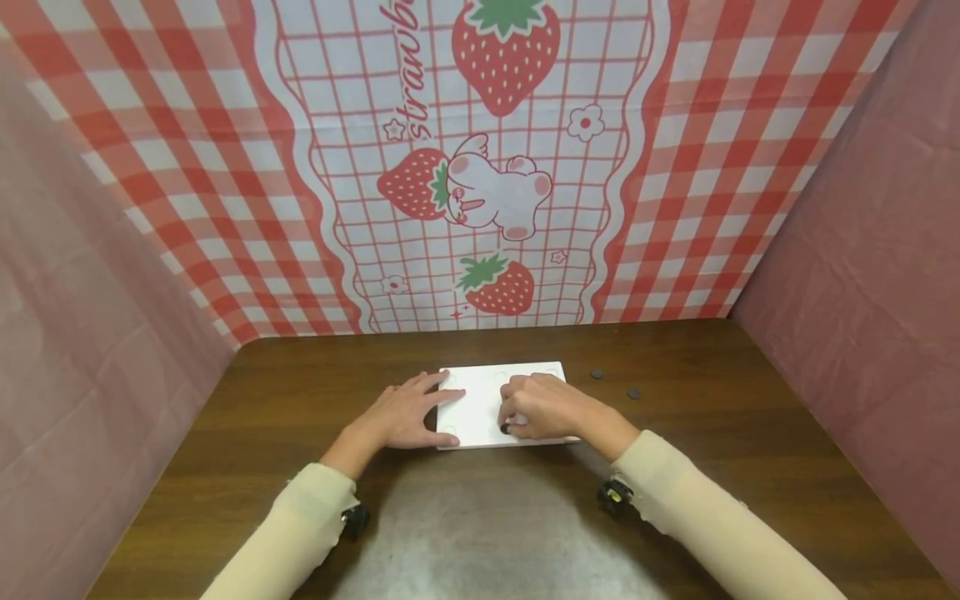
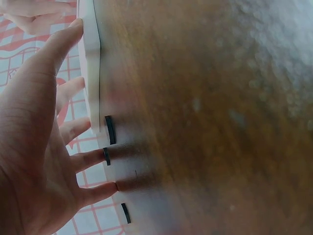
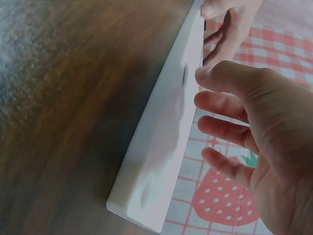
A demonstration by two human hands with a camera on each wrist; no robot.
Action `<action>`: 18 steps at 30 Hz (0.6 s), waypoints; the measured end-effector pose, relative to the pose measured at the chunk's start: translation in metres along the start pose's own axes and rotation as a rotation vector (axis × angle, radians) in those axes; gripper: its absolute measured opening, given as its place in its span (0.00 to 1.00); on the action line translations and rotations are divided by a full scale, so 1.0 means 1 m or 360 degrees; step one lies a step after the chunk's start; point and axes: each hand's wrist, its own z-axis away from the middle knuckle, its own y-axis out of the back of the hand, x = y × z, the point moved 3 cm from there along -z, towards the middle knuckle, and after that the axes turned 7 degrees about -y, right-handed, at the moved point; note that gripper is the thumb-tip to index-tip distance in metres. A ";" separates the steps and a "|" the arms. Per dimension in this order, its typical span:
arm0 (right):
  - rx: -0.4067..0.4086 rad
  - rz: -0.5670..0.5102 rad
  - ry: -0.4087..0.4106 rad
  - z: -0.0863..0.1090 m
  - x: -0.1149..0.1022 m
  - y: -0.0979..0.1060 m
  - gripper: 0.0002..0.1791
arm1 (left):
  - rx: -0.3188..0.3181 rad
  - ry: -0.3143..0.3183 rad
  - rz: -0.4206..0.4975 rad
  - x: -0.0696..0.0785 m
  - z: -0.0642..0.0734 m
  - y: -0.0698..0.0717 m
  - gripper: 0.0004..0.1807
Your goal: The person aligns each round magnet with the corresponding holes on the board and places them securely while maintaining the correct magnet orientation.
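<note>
A flat white board [image 1: 474, 408] with faint round marks on its top lies on the table. The fingers of my left hand [image 1: 408, 412] are spread at its left end, thumb and fingertips touching it. My right hand [image 1: 542, 406] is over its right half, fingers bent downward. A small black disc [image 1: 504, 428] is at the thumb tip, over the front middle mark. In the right wrist view a dark disc edge [image 3: 185, 73] lies low on the board, just below the thumb, and the fingers are loosely apart. Whether the thumb touches the disc I cannot tell.
Two dark discs, one nearer [image 1: 597, 373] and one farther right [image 1: 634, 393], lie on the brown table [image 1: 480, 517] right of the board. In the left wrist view, thin black discs [image 2: 109, 129] show by the left fingers. A strawberry-print cloth [image 1: 480, 192] hangs behind.
</note>
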 end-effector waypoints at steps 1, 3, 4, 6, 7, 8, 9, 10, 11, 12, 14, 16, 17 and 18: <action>-0.0003 -0.0008 -0.0006 0.000 0.001 0.000 0.03 | -0.0002 0.0001 -0.0001 0.000 0.000 0.000 0.48; -0.0015 -0.0020 -0.0017 0.001 0.003 0.001 0.03 | -0.0001 0.0002 0.0004 0.000 0.000 -0.001 0.48; -0.0018 -0.0023 -0.0021 0.001 0.003 0.001 0.03 | 0.0001 0.0002 0.0003 0.001 0.000 -0.001 0.48; -0.0028 -0.0029 -0.0034 0.002 0.005 0.002 0.04 | 0.0003 0.0000 0.0006 0.001 0.000 -0.001 0.48; -0.0033 -0.0035 -0.0046 0.002 0.006 0.002 0.04 | 0.0005 -0.0003 0.0006 0.001 0.000 -0.001 0.48; -0.0035 -0.0038 -0.0059 0.003 0.007 0.003 0.05 | 0.0008 -0.0006 0.0006 0.000 0.000 -0.001 0.48; -0.0039 -0.0041 -0.0073 0.004 0.008 0.004 0.05 | 0.0006 -0.0006 0.0004 0.000 0.000 -0.001 0.48; -0.0042 -0.0044 -0.0086 0.004 0.009 0.005 0.05 | 0.0003 -0.0007 -0.0001 0.000 0.000 -0.001 0.48; -0.0046 -0.0050 -0.0099 0.005 0.010 0.006 0.05 | 0.0001 -0.0008 0.0000 0.000 0.000 -0.001 0.48; -0.0051 -0.0055 -0.0111 0.006 0.011 0.006 0.05 | 0.0003 -0.0010 -0.0002 0.000 0.000 -0.001 0.48; -0.0055 -0.0062 -0.0130 0.008 0.014 0.006 0.05 | 0.0005 -0.0013 -0.0002 -0.001 0.000 -0.002 0.48; -0.0051 -0.0068 -0.0140 0.010 0.016 0.006 0.04 | 0.0009 -0.0016 0.0003 -0.001 0.000 -0.002 0.49; -0.0046 -0.0070 -0.0141 0.011 0.018 0.006 0.04 | 0.0015 -0.0019 0.0006 -0.001 -0.001 -0.002 0.49; -0.0041 -0.0066 -0.0145 0.012 0.019 0.006 0.04 | 0.0016 -0.0021 0.0007 -0.001 -0.001 -0.002 0.49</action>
